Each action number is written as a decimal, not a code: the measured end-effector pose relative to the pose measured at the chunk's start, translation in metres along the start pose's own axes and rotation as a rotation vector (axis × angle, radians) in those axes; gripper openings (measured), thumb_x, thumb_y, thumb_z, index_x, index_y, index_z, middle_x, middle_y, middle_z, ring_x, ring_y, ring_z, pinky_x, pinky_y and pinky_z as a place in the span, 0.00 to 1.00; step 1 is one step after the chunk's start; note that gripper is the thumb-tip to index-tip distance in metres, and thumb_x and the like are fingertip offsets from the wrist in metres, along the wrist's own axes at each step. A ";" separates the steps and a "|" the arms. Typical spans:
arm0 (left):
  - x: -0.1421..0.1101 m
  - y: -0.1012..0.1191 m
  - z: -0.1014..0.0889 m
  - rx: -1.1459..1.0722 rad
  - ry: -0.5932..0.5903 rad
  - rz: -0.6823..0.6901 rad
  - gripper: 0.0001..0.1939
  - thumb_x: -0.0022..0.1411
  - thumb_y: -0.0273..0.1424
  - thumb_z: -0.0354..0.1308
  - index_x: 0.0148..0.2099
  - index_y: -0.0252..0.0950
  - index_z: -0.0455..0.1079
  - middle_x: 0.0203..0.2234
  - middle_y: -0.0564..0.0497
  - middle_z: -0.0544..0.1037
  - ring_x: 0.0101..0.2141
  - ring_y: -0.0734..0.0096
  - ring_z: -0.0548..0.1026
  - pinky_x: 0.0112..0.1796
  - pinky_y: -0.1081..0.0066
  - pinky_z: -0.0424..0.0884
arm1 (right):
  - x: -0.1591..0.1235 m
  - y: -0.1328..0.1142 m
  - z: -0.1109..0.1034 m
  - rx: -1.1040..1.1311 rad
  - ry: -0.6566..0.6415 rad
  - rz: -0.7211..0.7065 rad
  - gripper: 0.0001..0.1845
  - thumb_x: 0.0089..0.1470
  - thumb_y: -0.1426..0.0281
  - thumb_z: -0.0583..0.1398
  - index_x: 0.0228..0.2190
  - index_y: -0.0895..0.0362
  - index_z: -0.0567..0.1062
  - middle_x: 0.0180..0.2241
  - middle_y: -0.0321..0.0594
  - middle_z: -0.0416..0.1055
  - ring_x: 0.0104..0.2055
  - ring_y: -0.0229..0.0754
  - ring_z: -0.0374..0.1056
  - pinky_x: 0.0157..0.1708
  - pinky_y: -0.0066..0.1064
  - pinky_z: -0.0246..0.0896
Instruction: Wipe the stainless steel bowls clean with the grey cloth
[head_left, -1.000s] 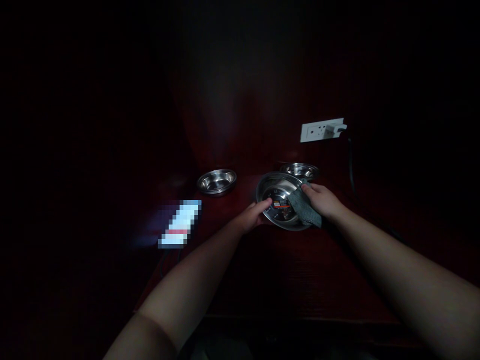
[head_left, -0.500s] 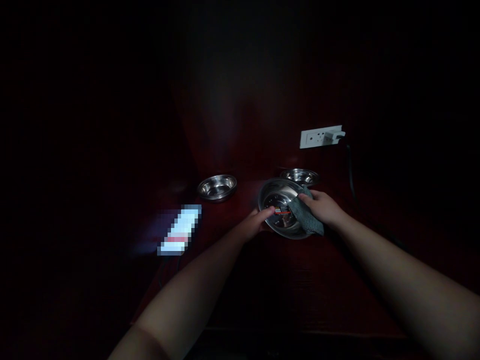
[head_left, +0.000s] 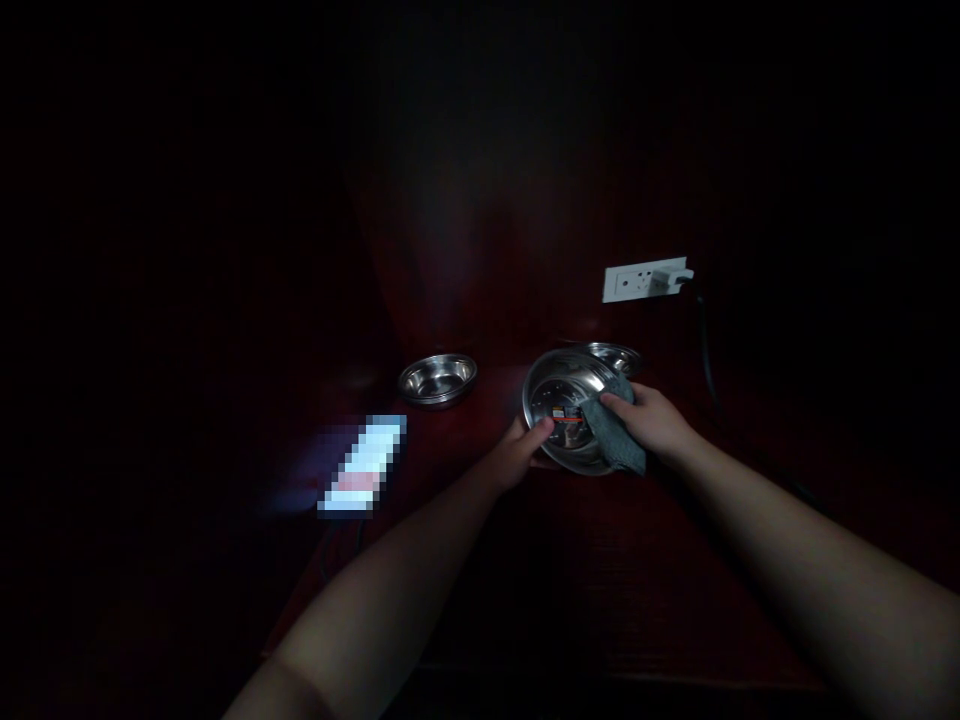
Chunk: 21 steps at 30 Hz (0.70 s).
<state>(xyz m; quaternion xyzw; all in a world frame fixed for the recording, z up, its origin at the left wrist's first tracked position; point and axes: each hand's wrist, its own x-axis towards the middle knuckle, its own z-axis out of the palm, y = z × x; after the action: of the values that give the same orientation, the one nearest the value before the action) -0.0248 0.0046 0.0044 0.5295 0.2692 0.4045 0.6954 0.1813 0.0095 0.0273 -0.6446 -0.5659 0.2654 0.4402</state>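
A shiny steel bowl (head_left: 564, 386) is held up off the table, tilted so its inside faces me. A small label (head_left: 568, 413) with a red stripe shows on its bottom. My left hand (head_left: 527, 447) grips the bowl's left side, thumb over the rim and fingers hidden beneath. On the right rim, my right hand (head_left: 651, 416) is closed on a grey-green cloth (head_left: 616, 437), which drapes over the bowl's edge and partly inside it. My right thumb presses on the cloth; the other fingers are mostly hidden behind it.
A second steel bowl (head_left: 438, 380) rests on the dark red table (head_left: 600, 580) to the left. Another steel bowl (head_left: 619, 355) sits behind the held one. A bright, pixelated screen (head_left: 364, 465) lies at left. A wall socket (head_left: 645, 281) holds a plug with a hanging cable (head_left: 706, 350).
The held bowl has tilted a little more toward me and now covers more of the bowl behind it. The view has shifted slightly. Both hands keep their hold.
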 end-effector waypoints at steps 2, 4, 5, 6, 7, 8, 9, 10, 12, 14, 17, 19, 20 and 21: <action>-0.002 0.001 0.002 0.023 0.015 0.040 0.37 0.51 0.42 0.59 0.60 0.42 0.50 0.53 0.42 0.67 0.49 0.54 0.68 0.44 0.57 0.68 | 0.000 -0.001 0.000 -0.016 0.007 -0.007 0.14 0.51 0.63 0.55 0.35 0.59 0.72 0.32 0.44 0.75 0.31 0.42 0.71 0.29 0.29 0.63; -0.004 0.003 0.005 0.038 0.018 0.085 0.38 0.49 0.39 0.61 0.60 0.41 0.51 0.53 0.41 0.67 0.50 0.54 0.67 0.47 0.58 0.66 | 0.000 -0.002 0.001 -0.042 0.007 -0.013 0.14 0.51 0.63 0.54 0.35 0.59 0.72 0.33 0.44 0.75 0.32 0.43 0.71 0.29 0.29 0.63; -0.004 0.004 0.007 0.041 0.017 0.104 0.38 0.48 0.38 0.62 0.60 0.40 0.52 0.52 0.42 0.67 0.51 0.55 0.67 0.48 0.58 0.65 | -0.001 -0.002 0.001 -0.060 0.009 -0.019 0.14 0.51 0.63 0.54 0.35 0.59 0.72 0.33 0.44 0.75 0.32 0.43 0.71 0.30 0.29 0.63; -0.004 0.005 0.008 0.041 0.017 0.120 0.38 0.48 0.37 0.62 0.60 0.40 0.53 0.52 0.42 0.67 0.52 0.55 0.66 0.49 0.58 0.64 | -0.001 -0.002 0.001 -0.081 0.012 -0.026 0.14 0.51 0.63 0.54 0.35 0.59 0.72 0.33 0.45 0.75 0.32 0.43 0.71 0.30 0.30 0.63; -0.004 0.006 0.009 0.037 0.016 0.132 0.37 0.48 0.37 0.63 0.59 0.40 0.53 0.52 0.42 0.67 0.52 0.54 0.66 0.49 0.58 0.63 | -0.001 -0.002 0.002 -0.099 0.013 -0.036 0.14 0.51 0.63 0.54 0.35 0.59 0.72 0.33 0.45 0.75 0.32 0.43 0.71 0.30 0.30 0.63; -0.003 0.007 0.010 0.030 0.014 0.140 0.37 0.48 0.36 0.63 0.59 0.40 0.54 0.53 0.43 0.67 0.52 0.54 0.65 0.50 0.58 0.63 | -0.002 -0.002 0.002 -0.110 0.012 -0.046 0.14 0.51 0.63 0.54 0.35 0.59 0.72 0.34 0.45 0.75 0.33 0.43 0.71 0.30 0.30 0.63; -0.003 0.008 0.010 0.023 0.012 0.143 0.36 0.48 0.36 0.62 0.59 0.40 0.54 0.53 0.43 0.67 0.53 0.54 0.65 0.50 0.58 0.62 | -0.002 -0.002 0.002 -0.113 0.007 -0.055 0.14 0.51 0.63 0.55 0.35 0.59 0.72 0.34 0.45 0.75 0.33 0.43 0.71 0.31 0.30 0.63; -0.003 0.008 0.011 0.015 0.009 0.140 0.36 0.48 0.36 0.62 0.59 0.40 0.55 0.53 0.43 0.67 0.53 0.54 0.65 0.50 0.58 0.62 | -0.002 -0.002 0.002 -0.110 -0.001 -0.062 0.14 0.51 0.64 0.55 0.35 0.60 0.72 0.34 0.45 0.75 0.33 0.43 0.71 0.31 0.30 0.64; -0.002 0.009 0.011 0.002 0.011 0.123 0.35 0.49 0.35 0.62 0.58 0.39 0.56 0.52 0.43 0.68 0.52 0.55 0.65 0.50 0.58 0.62 | -0.003 -0.002 0.002 -0.087 -0.025 -0.066 0.13 0.50 0.65 0.56 0.36 0.60 0.72 0.34 0.45 0.75 0.33 0.42 0.71 0.32 0.30 0.64; -0.003 0.011 0.012 -0.012 0.029 0.108 0.34 0.49 0.35 0.62 0.57 0.38 0.57 0.51 0.43 0.69 0.52 0.55 0.66 0.50 0.59 0.62 | -0.003 -0.001 0.002 -0.067 -0.041 -0.064 0.13 0.49 0.66 0.57 0.36 0.60 0.72 0.35 0.46 0.75 0.33 0.43 0.71 0.32 0.30 0.65; -0.004 0.013 0.011 -0.036 0.041 0.088 0.31 0.49 0.37 0.62 0.56 0.37 0.60 0.51 0.44 0.70 0.51 0.56 0.67 0.50 0.59 0.63 | -0.003 -0.001 0.002 -0.051 -0.044 -0.069 0.14 0.48 0.67 0.58 0.37 0.60 0.73 0.35 0.46 0.75 0.33 0.43 0.71 0.33 0.31 0.65; -0.004 0.014 0.010 -0.048 0.031 0.077 0.31 0.49 0.37 0.61 0.55 0.37 0.61 0.50 0.44 0.70 0.51 0.56 0.68 0.49 0.60 0.63 | -0.003 -0.002 0.001 -0.039 -0.042 -0.074 0.14 0.47 0.68 0.59 0.37 0.60 0.73 0.35 0.46 0.75 0.33 0.43 0.71 0.33 0.31 0.65; -0.004 0.014 0.010 -0.053 0.028 0.075 0.31 0.49 0.37 0.62 0.55 0.37 0.61 0.50 0.45 0.70 0.50 0.57 0.68 0.49 0.60 0.63 | -0.003 -0.002 0.001 -0.032 -0.044 -0.075 0.14 0.47 0.68 0.59 0.37 0.60 0.73 0.34 0.46 0.75 0.33 0.43 0.71 0.33 0.31 0.66; -0.004 0.015 0.010 -0.056 0.029 0.076 0.31 0.49 0.37 0.62 0.55 0.37 0.61 0.50 0.45 0.70 0.50 0.57 0.68 0.50 0.60 0.63 | -0.003 -0.002 0.001 -0.027 -0.048 -0.074 0.13 0.47 0.68 0.59 0.37 0.60 0.73 0.34 0.46 0.75 0.33 0.43 0.71 0.33 0.31 0.66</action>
<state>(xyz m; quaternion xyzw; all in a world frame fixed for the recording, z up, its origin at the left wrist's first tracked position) -0.0233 -0.0026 0.0214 0.5138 0.2475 0.4457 0.6900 0.1788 0.0066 0.0275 -0.6224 -0.6035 0.2566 0.4273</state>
